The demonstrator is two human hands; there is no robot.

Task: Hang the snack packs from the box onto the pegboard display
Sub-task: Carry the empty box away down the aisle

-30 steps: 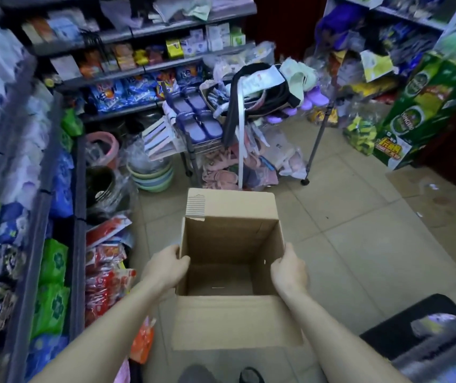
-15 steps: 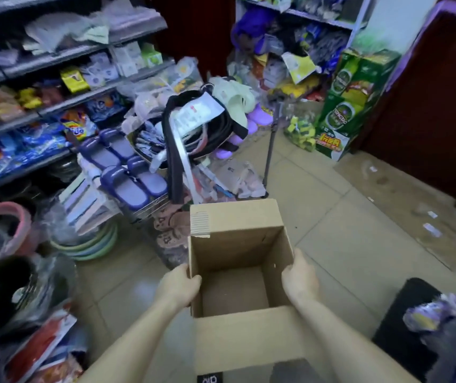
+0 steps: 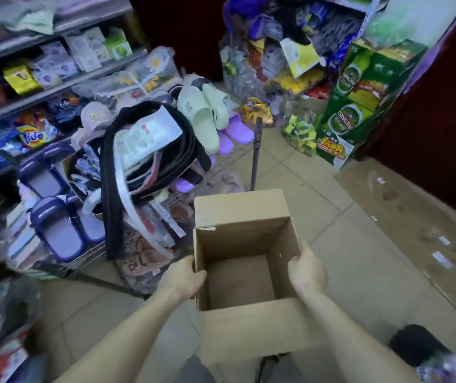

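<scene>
The left hand [image 3: 184,279] has its fingers curled over the top edge of the near-left wall of the open brown corrugated cardboard box [image 3: 244,214], thumb outside; the right hand [image 3: 307,269] grips the opposite wall the same way, fingertips hidden inside. Between the two hands the box's inside shows only a bare brown floor: no snack packs are visible, nor any pegboard. An empty box of this kind is likely light and fairly stiff, though its walls would flex if squeezed; holding both side walls near the rim looks secure. Beyond the fingers stands a wire rack of purple and pale-green slippers [image 3: 207,117].
</scene>
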